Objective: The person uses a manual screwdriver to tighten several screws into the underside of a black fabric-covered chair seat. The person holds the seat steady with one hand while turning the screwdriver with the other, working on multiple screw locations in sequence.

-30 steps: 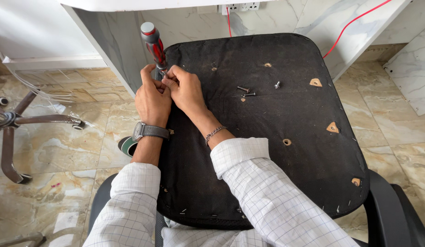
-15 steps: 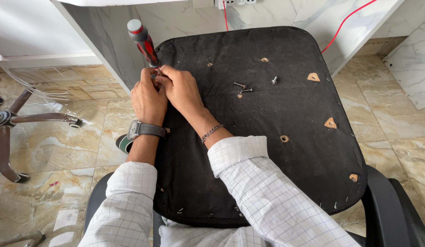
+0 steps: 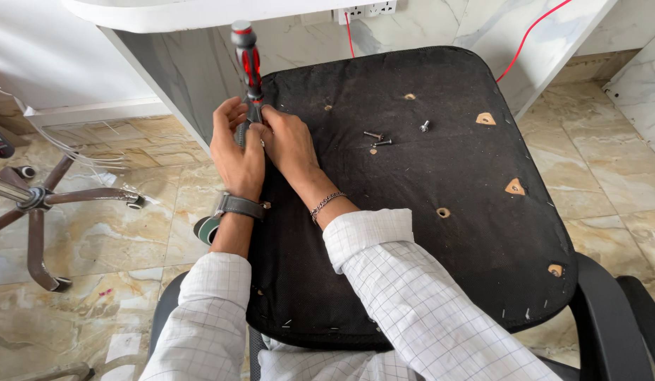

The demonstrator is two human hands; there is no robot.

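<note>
A black upturned chair seat (image 3: pixel 412 233) lies in front of me, its fabric underside up, with several worn holes showing wood. At its near-left corner a screwdriver with a red and black handle (image 3: pixel 246 60) stands upright. My left hand (image 3: pixel 234 152) wraps around the lower part of the screwdriver. My right hand (image 3: pixel 289 141) pinches the shaft beside it, fingers closed at the tip. Three loose screws (image 3: pixel 378 137) lie on the seat to the right of my hands.
A chair base with wheeled legs (image 3: pixel 38 204) lies on the marble floor at left. A white desk edge (image 3: pixel 200 10) and marble wall stand beyond the seat, with a red cable (image 3: pixel 525 42). A black armrest (image 3: pixel 616 317) is at lower right.
The view has shifted slightly; the screwdriver now stands more upright, its handle tipped rightward from its earlier lean. Both hands stay at the same corner of the seat.
</note>
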